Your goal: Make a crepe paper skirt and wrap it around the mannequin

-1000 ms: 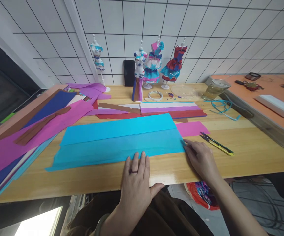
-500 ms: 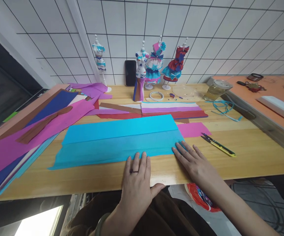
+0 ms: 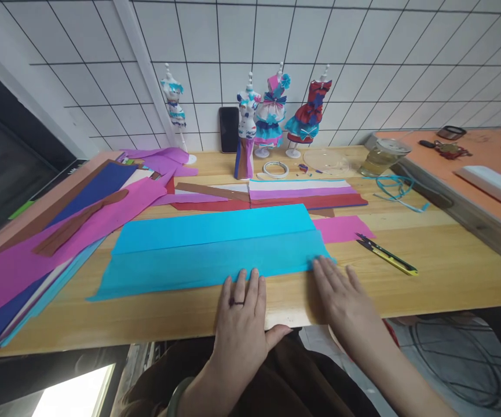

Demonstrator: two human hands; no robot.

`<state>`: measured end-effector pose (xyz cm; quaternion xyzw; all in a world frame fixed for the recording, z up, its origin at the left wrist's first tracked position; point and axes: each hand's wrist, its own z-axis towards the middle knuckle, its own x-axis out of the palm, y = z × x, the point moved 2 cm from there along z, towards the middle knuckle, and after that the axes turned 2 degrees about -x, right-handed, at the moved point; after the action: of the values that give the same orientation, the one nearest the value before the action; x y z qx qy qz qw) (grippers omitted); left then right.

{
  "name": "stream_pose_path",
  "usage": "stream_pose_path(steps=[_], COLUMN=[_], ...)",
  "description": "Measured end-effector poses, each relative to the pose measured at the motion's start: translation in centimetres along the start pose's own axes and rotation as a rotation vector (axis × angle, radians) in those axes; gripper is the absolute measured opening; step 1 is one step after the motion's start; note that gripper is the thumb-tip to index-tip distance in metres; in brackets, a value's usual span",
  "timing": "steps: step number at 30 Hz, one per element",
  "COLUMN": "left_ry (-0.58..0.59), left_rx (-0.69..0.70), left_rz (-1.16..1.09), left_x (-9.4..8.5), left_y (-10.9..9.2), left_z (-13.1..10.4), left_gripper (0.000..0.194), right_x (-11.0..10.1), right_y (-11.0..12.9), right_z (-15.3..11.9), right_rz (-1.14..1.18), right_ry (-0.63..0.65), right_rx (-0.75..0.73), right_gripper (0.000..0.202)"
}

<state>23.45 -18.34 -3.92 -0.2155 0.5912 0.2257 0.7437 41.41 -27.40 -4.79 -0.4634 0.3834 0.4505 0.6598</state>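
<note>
A: Position of the main piece?
B: Long, thin, bright-blue paper sheet lies flat across the centre of the frame, on the pale wooden worktop. A lengthwise line divides it into a brighter upper band and a duller lower one.
A: Left grip?
B: Left hand, dark ring on one finger, rests palm down at lower centre. Fingers extended and close together, thumb out to the side; nothing grasped. Fingertips overlap the sheet's lower edge.
A: Right grip?
B: Right hand is palm down, right of centre, fingers stretched out, nothing grasped. Fingertips are at the sheet's lower right corner, slightly blurred; pressure cannot be told.
A: Nearby items?
B: Pink paper piece just beyond the sheet's right end. Black-and-yellow thread snips lie beside it, tips over its edge. Layered multicoloured paper strips fill the left of the frame.
A: Upper part of the frame?
B: Black rectangular phone leans on the white tiled wall, among small dressed mannequins.
</note>
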Motion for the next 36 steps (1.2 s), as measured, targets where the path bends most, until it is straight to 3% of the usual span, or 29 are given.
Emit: stream_pose_path(steps=[3, 5, 10, 13, 23, 36], left_ry=[0.0, -0.006, -0.014, -0.01, -0.039, -0.039], left_rx=[0.008, 0.007, 0.023, 0.034, 0.039, 0.015], left_rz=[-0.002, -0.003, -0.008, -0.012, -0.018, -0.027], left_x=[0.0, 0.0, 0.1, 0.1, -0.2, 0.1], left_y=[0.1, 0.1, 0.2, 0.3, 0.4, 0.5], left_z=[0.0, 0.0, 0.0, 0.0, 0.0, -0.6], left_gripper=[0.076, 0.075, 0.073, 0.072, 0.073, 0.08], right_x=[-0.6, -1.1, -1.8, -1.3, -0.2, -0.4], right_y=[-1.3, -0.9, 4.0, 5.4, 1.9, 1.7], right_z=[0.2, 0.7, 2.6, 3.2, 1.1, 0.8], right_rz=[-0.028, 0.026, 0.239, 0.24, 0.046, 0.079], right_ry=[-0.019, -0.022, -0.001, 0.026, -0.025, -0.032], right_rx=[0.105, 0.062, -0.208, -0.135, 0.258, 0.242], right_gripper=[0.061, 0.062, 0.051, 0.045, 0.056, 0.058])
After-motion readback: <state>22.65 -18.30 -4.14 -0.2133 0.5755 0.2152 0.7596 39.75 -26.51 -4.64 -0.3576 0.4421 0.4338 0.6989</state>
